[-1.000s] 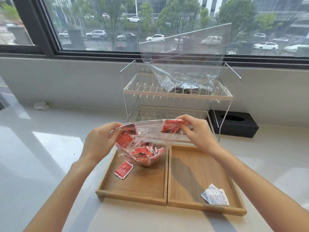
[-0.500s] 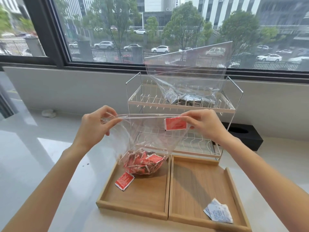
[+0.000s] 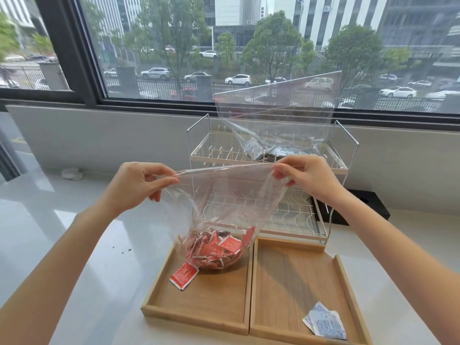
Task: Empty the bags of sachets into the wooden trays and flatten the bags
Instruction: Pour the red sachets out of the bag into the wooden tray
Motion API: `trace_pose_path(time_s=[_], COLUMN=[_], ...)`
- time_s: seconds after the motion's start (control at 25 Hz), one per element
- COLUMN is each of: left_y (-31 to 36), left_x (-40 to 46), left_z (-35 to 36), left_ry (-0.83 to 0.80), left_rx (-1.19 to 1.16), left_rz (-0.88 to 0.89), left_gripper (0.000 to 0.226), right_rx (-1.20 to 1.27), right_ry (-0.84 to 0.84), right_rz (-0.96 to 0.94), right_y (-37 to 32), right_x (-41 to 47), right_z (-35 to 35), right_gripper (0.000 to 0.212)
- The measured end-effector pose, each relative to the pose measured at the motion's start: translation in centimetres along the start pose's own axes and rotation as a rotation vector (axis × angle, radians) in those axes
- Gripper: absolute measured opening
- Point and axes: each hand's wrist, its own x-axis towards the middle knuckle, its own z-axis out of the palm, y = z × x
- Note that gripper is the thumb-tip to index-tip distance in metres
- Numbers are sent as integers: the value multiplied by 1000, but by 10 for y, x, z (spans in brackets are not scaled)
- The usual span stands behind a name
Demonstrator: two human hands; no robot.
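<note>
— Fingers? Both hands, left [image 3: 134,184] and right [image 3: 307,178], pinch the clear bag's [image 3: 224,195] top edge.
— Sachets [image 3: 214,250]?
— Bunched at its bottom, resting in the left tray [image 3: 159,290]; right tray [image 3: 286,282], 3 o'clock, mostly bare.

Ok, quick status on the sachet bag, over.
Left hand and right hand each pinch a top corner of the clear bag. Red sachets bunched at bottom, over left wooden tray. Nothing in the way.

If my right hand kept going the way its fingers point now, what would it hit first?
The right hand points left along the bag top, so it would probably meet the left hand first; depth is unclear.
</note>
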Motion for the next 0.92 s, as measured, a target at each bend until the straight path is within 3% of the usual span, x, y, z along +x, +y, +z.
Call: trace_pose_path(time_s=[0.16,0.4,0.68,0.92], left_y=[4,17,24,22], left_x=[9,32,44,50], left_z=[-11,-25,-27,-14], left_ry=[22,182,159,100], left_rx=[-15,-52,-234,-373], left_rz=[50,93,84,117], left_gripper=[31,14,12,11], right_rx=[65,54,75,35], right_ry=[59,129,170,310], right_rz=[0,-74,-74,-114], right_y=[-10,-33,-34,-27], right_x=[6,22,24,21], right_z=[-3,-16,-29,-44], right_gripper=[9,10,12,14])
